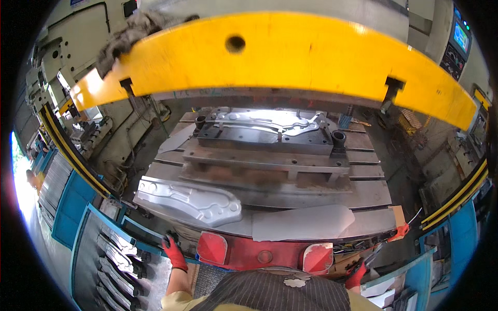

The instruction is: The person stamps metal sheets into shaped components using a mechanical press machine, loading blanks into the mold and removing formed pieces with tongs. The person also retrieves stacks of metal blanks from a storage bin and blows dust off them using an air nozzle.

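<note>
My left hand (175,253), in a red glove with dark patches at the fingers, hangs left of the red two-lobed bracket (238,252). Its fingers look apart, and I see nothing in them. My right hand (356,276), also red-gloved, is low on the right, closed on a long thin grey tool (374,253) that slants up and right. A red piece (399,232) lies along that line; its kind is unclear. On the press bed, a formed silver metal part (189,201) lies at left and a flat grey sheet blank (305,222) at right. Another formed part (270,120) sits on the die (259,136).
The yellow press ram (290,52) spans above the die. Yellow-black guard strips (78,150) stand at both sides. A blue-framed rack (83,243) with several formed parts (116,259) is at lower left, another blue rack (423,272) at lower right. A control panel (459,44) is upper right.
</note>
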`<state>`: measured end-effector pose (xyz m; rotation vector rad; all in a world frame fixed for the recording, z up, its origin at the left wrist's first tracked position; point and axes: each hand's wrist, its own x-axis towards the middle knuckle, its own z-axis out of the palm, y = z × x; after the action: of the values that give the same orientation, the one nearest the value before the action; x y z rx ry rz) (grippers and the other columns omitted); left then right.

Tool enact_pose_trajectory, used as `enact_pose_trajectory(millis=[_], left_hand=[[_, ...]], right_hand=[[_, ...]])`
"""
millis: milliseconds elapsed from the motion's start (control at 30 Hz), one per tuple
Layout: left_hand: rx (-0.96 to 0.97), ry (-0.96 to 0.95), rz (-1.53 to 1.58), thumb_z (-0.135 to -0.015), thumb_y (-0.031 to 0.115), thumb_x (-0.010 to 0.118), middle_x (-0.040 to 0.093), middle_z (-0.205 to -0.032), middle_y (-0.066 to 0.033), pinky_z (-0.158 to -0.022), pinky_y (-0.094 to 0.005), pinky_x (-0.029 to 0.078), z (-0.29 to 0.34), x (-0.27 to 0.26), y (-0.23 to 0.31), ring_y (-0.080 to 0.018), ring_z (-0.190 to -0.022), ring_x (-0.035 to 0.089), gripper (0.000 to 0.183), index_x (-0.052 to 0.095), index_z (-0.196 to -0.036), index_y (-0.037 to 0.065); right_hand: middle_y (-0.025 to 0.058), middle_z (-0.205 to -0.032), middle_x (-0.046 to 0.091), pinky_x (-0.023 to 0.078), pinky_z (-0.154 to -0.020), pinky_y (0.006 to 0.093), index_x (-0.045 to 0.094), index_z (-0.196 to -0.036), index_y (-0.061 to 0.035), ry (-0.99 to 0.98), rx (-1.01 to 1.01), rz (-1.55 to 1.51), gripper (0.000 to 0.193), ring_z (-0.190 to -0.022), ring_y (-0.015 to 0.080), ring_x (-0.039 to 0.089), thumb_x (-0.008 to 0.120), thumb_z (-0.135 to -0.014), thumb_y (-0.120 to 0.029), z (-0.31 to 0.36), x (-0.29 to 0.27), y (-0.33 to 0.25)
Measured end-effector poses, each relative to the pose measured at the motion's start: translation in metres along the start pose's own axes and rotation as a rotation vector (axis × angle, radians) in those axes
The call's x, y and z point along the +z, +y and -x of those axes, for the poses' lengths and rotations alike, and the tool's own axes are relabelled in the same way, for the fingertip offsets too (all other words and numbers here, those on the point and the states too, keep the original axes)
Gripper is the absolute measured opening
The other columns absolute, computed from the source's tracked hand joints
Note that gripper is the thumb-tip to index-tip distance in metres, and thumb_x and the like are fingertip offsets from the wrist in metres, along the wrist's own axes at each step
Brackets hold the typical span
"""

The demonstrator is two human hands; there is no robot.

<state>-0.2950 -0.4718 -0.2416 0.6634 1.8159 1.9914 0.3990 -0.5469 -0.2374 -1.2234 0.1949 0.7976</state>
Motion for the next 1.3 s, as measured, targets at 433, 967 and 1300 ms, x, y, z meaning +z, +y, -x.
enact_pose_trajectory(millis=[433, 967, 1300], left_hand=[[0.315, -0.951, 0.269, -0.085, 0.007, 0.049, 0.054, -0.112, -0.0100, -0.089, -0.0301, 0.040, 0.041, 0.300, 0.186, -0.0173, -0.100, 0.053, 0.033, 0.045, -0.118, 0.002], [-0.301, -1.253, 0.811, -0.084, 0.045, 0.045, 0.051, -0.116, -0.0122, -0.099, -0.0357, 0.032, -0.008, 0.491, 0.212, -0.0248, -0.109, 0.047, 0.049, 0.049, -0.114, 0.007], [-0.312, -0.931, 0.910, -0.084, 0.023, 0.045, 0.050, -0.059, 0.0003, -0.046, -0.0221, 0.041, -0.022, 0.536, 0.215, -0.0103, -0.051, 0.049, 0.016, 0.053, -0.075, 0.012]], right_hand=[[0.0122, -0.077, 0.060, 0.044, -0.064, 0.0347, 0.054, -0.098, -0.0036, -0.814, -0.781, 1.015, 0.031, -0.071, 0.0247, 0.058, 0.058, -0.078, -0.027, 0.097, 0.390, -0.083], [0.0140, -0.084, 0.061, 0.045, -0.069, 0.0399, 0.047, -0.117, -0.0095, -0.686, -1.074, 1.158, 0.045, -0.081, 0.0304, 0.058, 0.059, -0.077, -0.026, 0.100, 0.444, -0.091], [0.0136, -0.079, 0.061, 0.046, -0.066, 0.0381, 0.049, -0.115, -0.0092, -0.716, -1.215, 1.165, 0.040, -0.074, 0.0303, 0.059, 0.058, -0.078, -0.024, 0.113, 0.410, -0.097]])
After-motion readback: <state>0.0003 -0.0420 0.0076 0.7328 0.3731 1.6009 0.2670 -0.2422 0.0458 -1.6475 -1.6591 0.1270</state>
